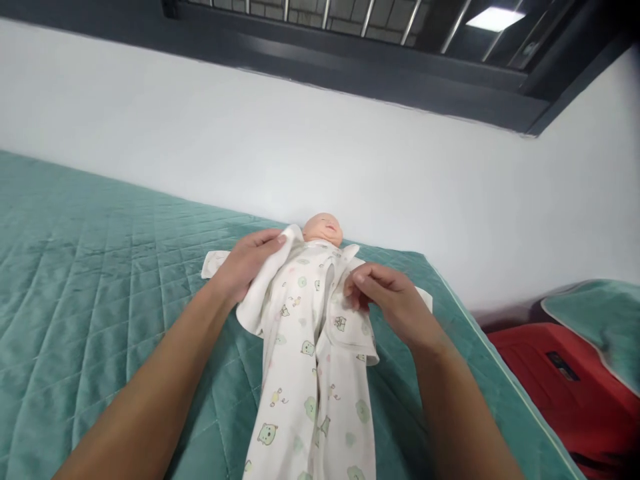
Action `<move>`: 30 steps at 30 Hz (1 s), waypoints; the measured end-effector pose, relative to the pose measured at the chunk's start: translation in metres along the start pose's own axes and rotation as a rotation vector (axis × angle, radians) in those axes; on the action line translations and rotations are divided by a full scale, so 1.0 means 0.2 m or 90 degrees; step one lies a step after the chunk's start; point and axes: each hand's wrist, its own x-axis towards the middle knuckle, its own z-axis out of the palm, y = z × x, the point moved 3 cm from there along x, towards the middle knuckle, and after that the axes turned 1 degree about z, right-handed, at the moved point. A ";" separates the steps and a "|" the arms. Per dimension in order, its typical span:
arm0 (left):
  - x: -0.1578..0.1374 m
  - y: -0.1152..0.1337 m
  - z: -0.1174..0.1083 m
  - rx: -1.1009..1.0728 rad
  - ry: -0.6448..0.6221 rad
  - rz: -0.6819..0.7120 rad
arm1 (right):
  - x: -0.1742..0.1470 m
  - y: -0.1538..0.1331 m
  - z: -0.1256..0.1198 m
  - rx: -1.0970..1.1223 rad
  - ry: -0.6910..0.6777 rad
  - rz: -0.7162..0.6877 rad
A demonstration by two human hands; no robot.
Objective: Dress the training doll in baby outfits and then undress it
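A baby doll (pixel 324 229) lies on its back with its head toward the wall, dressed in white clothes with green and yellow animal prints. Its white top (pixel 263 290) is spread at the front, over printed bottoms (pixel 293 407) that reach up the chest. My left hand (pixel 253 257) is closed on the top's left-hand front panel and lifts it, showing the plain inner side. Across the chest, my right hand (pixel 383 293) has its fingers curled and pinched at the right-hand front panel (pixel 345 327). The doll's arms are covered by sleeves and partly hidden behind my hands.
A green quilted cover (pixel 125 280) lies beneath the doll, its edge running down on the right. Beyond that edge is a red object (pixel 550 380) with green cloth (pixel 600 320) over it. Behind stands a white wall (pixel 200 140) below a dark, barred window (pixel 340 47).
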 end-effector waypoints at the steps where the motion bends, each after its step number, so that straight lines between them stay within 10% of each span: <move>1: -0.02 0.02 0.03 -0.010 -0.068 0.003 | 0.00 0.02 0.00 0.029 0.035 0.001; 7: -0.08 0.05 0.02 0.025 -0.309 0.000 | 0.05 0.22 -0.05 0.009 0.344 0.011; 16: 0.05 -0.08 0.05 0.060 0.020 0.069 | 0.25 0.13 -0.03 -0.154 0.326 0.068; 30: -0.02 -0.01 0.19 0.368 -0.034 0.216 | 0.21 0.18 0.04 -0.038 0.371 0.026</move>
